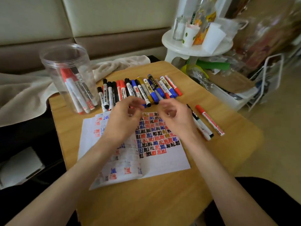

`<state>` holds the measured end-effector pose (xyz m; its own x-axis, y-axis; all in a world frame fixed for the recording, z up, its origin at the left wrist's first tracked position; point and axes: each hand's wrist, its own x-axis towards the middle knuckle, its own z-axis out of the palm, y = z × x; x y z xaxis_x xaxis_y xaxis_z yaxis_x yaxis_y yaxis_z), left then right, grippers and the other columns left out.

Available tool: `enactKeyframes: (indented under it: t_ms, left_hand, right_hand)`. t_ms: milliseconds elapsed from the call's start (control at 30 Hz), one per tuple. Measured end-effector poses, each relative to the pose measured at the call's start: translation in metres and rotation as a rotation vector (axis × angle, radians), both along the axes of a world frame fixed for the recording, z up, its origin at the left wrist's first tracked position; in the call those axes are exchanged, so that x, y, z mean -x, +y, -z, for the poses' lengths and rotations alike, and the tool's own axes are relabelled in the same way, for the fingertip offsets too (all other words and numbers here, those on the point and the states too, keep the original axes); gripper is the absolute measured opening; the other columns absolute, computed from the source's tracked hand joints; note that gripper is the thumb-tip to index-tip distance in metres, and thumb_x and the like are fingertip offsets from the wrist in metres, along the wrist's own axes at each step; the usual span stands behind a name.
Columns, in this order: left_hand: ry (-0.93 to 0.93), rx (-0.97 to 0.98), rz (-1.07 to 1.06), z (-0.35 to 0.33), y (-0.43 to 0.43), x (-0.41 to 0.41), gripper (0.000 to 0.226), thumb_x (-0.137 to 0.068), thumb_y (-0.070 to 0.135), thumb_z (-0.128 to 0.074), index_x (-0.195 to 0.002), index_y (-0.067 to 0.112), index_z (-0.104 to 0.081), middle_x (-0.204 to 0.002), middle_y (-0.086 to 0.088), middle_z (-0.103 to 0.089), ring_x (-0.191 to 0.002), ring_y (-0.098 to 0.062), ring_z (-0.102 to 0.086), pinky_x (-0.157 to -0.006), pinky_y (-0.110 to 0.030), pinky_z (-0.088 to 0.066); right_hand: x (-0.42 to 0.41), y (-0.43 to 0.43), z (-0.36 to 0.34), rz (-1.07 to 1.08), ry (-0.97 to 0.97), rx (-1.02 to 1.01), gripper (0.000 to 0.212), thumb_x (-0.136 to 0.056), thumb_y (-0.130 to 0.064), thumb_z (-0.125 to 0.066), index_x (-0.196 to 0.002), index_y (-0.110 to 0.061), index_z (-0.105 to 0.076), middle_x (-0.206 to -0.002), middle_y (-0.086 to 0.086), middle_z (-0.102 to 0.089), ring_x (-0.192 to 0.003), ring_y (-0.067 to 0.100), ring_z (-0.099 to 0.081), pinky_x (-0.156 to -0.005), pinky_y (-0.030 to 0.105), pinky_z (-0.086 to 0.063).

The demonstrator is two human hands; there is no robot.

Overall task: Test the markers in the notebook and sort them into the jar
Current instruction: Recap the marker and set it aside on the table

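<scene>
Hovering over the open notebook (162, 163), your left grip (125, 118) and right grip (174, 116) hang with fingers curled, just short of the row of markers (140, 90) laid side by side across the far half of the desk (146, 201). Motion blur hides whether either grip pinches a pen or a cap, so that cannot be told. The clear jar (53, 67) stands at the desk's far left corner, just beside the row's left end, with a few red- and black-capped markers leaning inside.

Risks, judged from this layout: the jar is tall, looks light and sits close to the edge beside a rumpled blanket (24, 92), so a marker dropped in hard or a nudge from your left forearm could tip it. The round barrels could roll if you drag one from the packed row. The red marker (210, 119) and its neighbours lie loose at your right, near the edge, where a sweep of your wrist could send them off. Both wrists cross the inked page, so wet strokes could smear.

Lettering runs along many barrels, but it is too blurred to read; no brand can be named. The page carries rows of blocky test marks in red, blue, black and gold, which are also illegible.
</scene>
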<state>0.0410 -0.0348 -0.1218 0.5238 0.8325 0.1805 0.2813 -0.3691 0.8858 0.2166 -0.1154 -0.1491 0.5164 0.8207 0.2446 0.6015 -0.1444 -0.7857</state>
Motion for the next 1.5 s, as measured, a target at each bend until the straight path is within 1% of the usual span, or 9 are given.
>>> enactKeyframes:
  t_ms: [100,333,467,667,867,1000,1167,1367,1500]
  left_hand:
    - [-0.054,0.095,0.010,-0.003,0.001,0.004,0.026,-0.101,0.004,-0.054,-0.111,0.023,-0.069,-0.098,0.007,-0.071,-0.091,-0.011,-0.070,-0.074,-0.022,-0.060]
    - [-0.055,0.119,0.046,-0.007,0.004,0.014,0.029,-0.101,0.005,-0.055,-0.104,0.031,-0.068,-0.099,0.008,-0.071,-0.093,-0.011,-0.070,-0.074,-0.023,-0.061]
    - [-0.082,0.123,0.055,-0.009,0.005,0.014,0.028,-0.101,0.004,-0.054,-0.104,0.027,-0.069,-0.100,0.004,-0.071,-0.092,-0.014,-0.069,-0.062,-0.011,-0.053]
    - [-0.069,0.098,0.055,-0.008,0.005,0.013,0.030,-0.100,0.005,-0.055,-0.100,0.032,-0.068,-0.096,0.010,-0.071,-0.093,-0.011,-0.069,-0.073,-0.021,-0.059]
    - [-0.057,0.096,0.061,-0.004,0.005,0.013,0.028,-0.100,0.005,-0.055,-0.104,0.029,-0.069,-0.096,0.009,-0.071,-0.090,-0.011,-0.070,-0.076,-0.026,-0.060]
    - [-0.072,0.136,0.084,-0.004,-0.001,0.007,0.023,-0.102,0.009,-0.054,-0.117,0.021,-0.067,-0.098,0.004,-0.073,-0.081,-0.012,-0.072,-0.070,-0.030,-0.062]
    - [-0.132,0.285,0.183,-0.007,-0.012,-0.008,0.030,-0.107,0.023,-0.051,-0.132,0.010,-0.062,-0.104,-0.001,-0.076,-0.079,-0.016,-0.076,-0.064,-0.030,-0.063]
    - [-0.109,0.353,0.213,-0.001,-0.028,-0.018,0.030,-0.105,0.031,-0.054,-0.095,0.009,-0.071,-0.089,-0.004,-0.077,-0.077,-0.013,-0.076,-0.062,-0.024,-0.061]
    - [-0.087,0.288,0.183,0.000,-0.032,-0.014,0.022,-0.104,0.029,-0.056,-0.095,0.013,-0.068,-0.088,-0.004,-0.078,-0.073,-0.015,-0.076,-0.065,-0.031,-0.063]
  right_hand:
    - [-0.022,0.009,-0.003,0.070,-0.022,0.008,0.027,-0.094,-0.020,-0.076,-0.121,-0.019,-0.071,-0.106,-0.009,-0.070,-0.095,-0.003,-0.064,-0.077,0.006,-0.049]
    - [-0.058,0.047,-0.002,0.205,-0.051,0.051,0.034,-0.089,-0.038,-0.080,-0.114,-0.016,-0.074,-0.104,-0.001,-0.072,-0.092,0.010,-0.066,-0.085,0.030,-0.057]
    - [-0.053,0.065,-0.002,0.247,-0.159,0.078,0.036,-0.085,-0.044,-0.083,-0.106,-0.016,-0.080,-0.100,-0.001,-0.075,-0.089,0.009,-0.066,-0.071,0.023,-0.051]
    - [-0.047,0.074,0.001,0.298,-0.274,0.082,0.033,-0.081,-0.047,-0.086,-0.093,-0.018,-0.082,-0.086,-0.003,-0.076,-0.077,0.009,-0.066,-0.061,0.024,-0.049]
    - [-0.039,0.066,-0.001,0.328,-0.200,-0.049,0.016,-0.086,-0.028,-0.082,-0.079,-0.014,-0.080,-0.064,-0.016,-0.060,-0.059,0.000,-0.057,-0.062,0.026,-0.047]
    - [-0.027,0.042,-0.010,0.300,-0.218,-0.152,0.016,-0.087,-0.024,-0.081,-0.076,-0.014,-0.077,-0.071,-0.007,-0.065,-0.063,0.006,-0.054,-0.062,0.031,-0.050]
    - [0.008,-0.005,-0.023,0.166,-0.136,-0.240,0.011,-0.088,-0.022,-0.083,-0.083,-0.014,-0.078,-0.075,-0.010,-0.064,-0.067,0.001,-0.053,-0.063,0.010,-0.039]
    - [0.033,-0.048,-0.003,0.044,0.037,-0.305,0.006,-0.088,-0.015,-0.084,-0.088,-0.013,-0.079,-0.077,-0.007,-0.067,-0.068,0.010,-0.058,-0.065,0.021,-0.043]
    - [0.036,-0.056,-0.003,-0.031,0.184,-0.237,0.011,-0.091,-0.017,-0.081,-0.101,-0.013,-0.081,-0.088,-0.007,-0.076,-0.081,0.009,-0.068,-0.071,0.021,-0.051]
